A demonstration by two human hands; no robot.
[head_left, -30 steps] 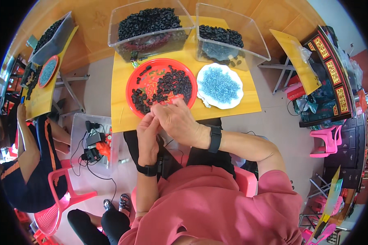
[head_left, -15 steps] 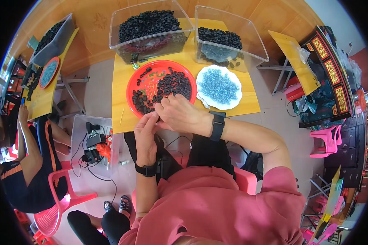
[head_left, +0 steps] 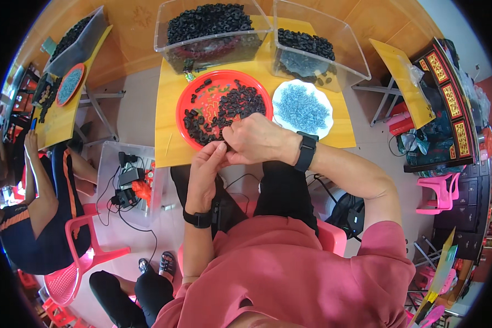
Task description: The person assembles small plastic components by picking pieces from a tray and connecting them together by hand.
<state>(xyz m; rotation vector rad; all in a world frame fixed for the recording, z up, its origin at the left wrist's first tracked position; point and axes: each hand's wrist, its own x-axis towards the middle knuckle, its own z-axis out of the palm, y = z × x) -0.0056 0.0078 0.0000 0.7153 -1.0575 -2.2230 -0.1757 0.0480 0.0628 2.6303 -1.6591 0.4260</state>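
Observation:
My left hand (head_left: 206,167) and my right hand (head_left: 253,140) meet fingertip to fingertip at the near rim of a round red tray (head_left: 187,104). Between the fingers sits a small dark part (head_left: 224,146), too small to make out clearly. Several small black ring-shaped parts (head_left: 232,104) lie heaped in the tray, with a few loose green and orange bits. Right of the tray stands a white plate (head_left: 326,126) piled with small pale blue parts (head_left: 303,107). Both wrists wear black bands.
A yellow table top (head_left: 167,120) carries two clear plastic bins (head_left: 164,49) (head_left: 355,71) of black rings at its far edge. A clear box of cables (head_left: 128,183) sits on the floor at left. Another person (head_left: 35,218) sits on a pink chair at a second yellow table (head_left: 54,126).
Both hands have drawn back from over the tray toward its near rim and closed together on a small part. The view has shifted slightly.

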